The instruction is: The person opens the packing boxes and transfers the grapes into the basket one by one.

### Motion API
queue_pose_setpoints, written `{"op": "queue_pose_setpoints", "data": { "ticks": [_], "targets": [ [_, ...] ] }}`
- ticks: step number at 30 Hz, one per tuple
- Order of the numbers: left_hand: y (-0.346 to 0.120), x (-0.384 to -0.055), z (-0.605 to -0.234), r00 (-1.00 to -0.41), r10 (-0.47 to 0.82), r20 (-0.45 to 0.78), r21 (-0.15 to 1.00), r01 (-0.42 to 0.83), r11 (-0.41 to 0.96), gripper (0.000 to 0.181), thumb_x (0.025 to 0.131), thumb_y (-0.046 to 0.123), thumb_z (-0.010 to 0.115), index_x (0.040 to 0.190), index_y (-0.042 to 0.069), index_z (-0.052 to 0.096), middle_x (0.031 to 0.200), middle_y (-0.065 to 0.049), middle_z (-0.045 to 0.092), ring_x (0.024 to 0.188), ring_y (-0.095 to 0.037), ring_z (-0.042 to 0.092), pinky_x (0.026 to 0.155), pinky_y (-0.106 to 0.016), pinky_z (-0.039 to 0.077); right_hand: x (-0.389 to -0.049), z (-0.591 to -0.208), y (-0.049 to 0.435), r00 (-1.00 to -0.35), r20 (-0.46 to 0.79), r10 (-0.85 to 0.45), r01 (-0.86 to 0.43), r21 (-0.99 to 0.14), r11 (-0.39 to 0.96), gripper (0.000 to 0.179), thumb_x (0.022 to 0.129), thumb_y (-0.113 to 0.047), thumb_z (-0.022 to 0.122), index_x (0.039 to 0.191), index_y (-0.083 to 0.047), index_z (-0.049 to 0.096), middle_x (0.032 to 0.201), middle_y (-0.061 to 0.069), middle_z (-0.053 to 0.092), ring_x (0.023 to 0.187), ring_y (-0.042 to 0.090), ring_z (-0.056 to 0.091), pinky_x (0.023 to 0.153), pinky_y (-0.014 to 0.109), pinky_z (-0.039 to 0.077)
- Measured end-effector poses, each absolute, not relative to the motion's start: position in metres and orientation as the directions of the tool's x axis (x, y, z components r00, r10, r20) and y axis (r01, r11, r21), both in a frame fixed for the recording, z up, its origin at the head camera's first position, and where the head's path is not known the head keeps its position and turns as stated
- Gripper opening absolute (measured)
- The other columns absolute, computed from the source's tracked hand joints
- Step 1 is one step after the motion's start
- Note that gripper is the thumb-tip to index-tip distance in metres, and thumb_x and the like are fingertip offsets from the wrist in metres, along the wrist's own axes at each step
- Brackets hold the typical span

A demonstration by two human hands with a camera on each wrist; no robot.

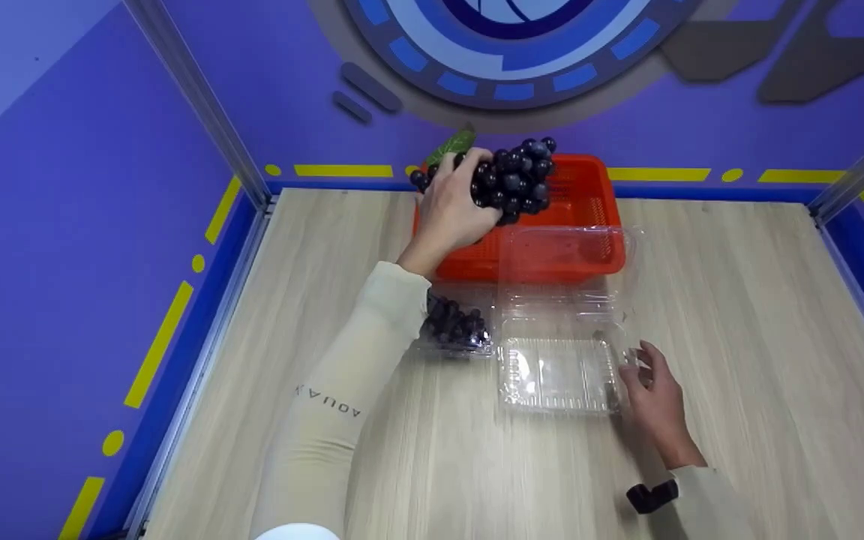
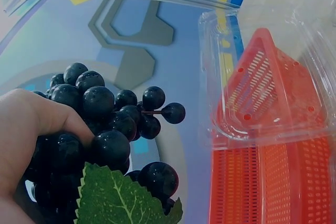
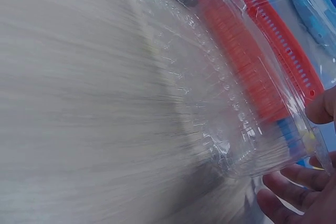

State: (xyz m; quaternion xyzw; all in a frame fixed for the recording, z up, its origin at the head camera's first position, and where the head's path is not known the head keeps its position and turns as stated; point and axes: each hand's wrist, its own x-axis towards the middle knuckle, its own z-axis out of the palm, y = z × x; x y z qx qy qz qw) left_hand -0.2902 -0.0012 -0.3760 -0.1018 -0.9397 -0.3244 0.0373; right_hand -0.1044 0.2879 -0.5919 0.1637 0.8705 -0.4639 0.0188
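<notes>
Grapes [image 1: 518, 181] hang over the basket [image 1: 603, 174], partly hidden by the left hand [image 1: 456, 202] gripping them; I see the right hand [image 1: 657, 397] pinching the box [image 1: 559, 382]. Its lid [image 1: 559, 259] veils the basket; a sleeve [image 1: 334, 397] half-covers the pack [image 1: 462, 352].

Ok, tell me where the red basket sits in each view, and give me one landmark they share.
Head: the basket is upper middle, slightly right.
Left wrist: the basket is at right, its upper part seen through clear plastic.
Right wrist: the basket slants across the upper right, partly behind clear plastic.
Shared landmark: the clear box, overlapping the basket in all three.
</notes>
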Motion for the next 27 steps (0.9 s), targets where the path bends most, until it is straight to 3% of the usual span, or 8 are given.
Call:
{"op": "queue_pose_setpoints", "data": {
  "ticks": [12, 27],
  "targets": [
    [-0.005, -0.301, -0.379, -0.988, 0.132, 0.084, 0.625, 0.155, 0.765, 0.062, 0.078, 0.031, 0.073, 0.132, 0.041, 0.045, 0.141, 0.002, 0.041, 0.127, -0.022, 0.046, 0.101, -0.053, 0.037, -0.104, -0.591, 0.286, -0.941, -0.221, 0.257, 0.326, -0.796, 0.510, 0.063, 0.102, -0.032, 0.042, 0.155, -0.011, 0.014, 0.155, 0.020, 0.029, 0.137, 0.039, 0.038, 0.108, 0.055, 0.035],
    [-0.004, -0.317, -0.396, -0.992, 0.116, 0.041, 0.686, 0.113, 0.719, 0.059, 0.081, 0.031, 0.069, 0.133, 0.038, 0.044, 0.138, 0.001, 0.043, 0.115, -0.019, 0.048, 0.092, -0.045, 0.040, -0.104, -0.592, 0.288, -0.944, -0.215, 0.252, 0.317, -0.808, 0.498, 0.064, 0.101, -0.032, 0.044, 0.154, -0.010, 0.015, 0.154, 0.021, 0.030, 0.136, 0.039, 0.039, 0.108, 0.054, 0.035]
  ]
}}
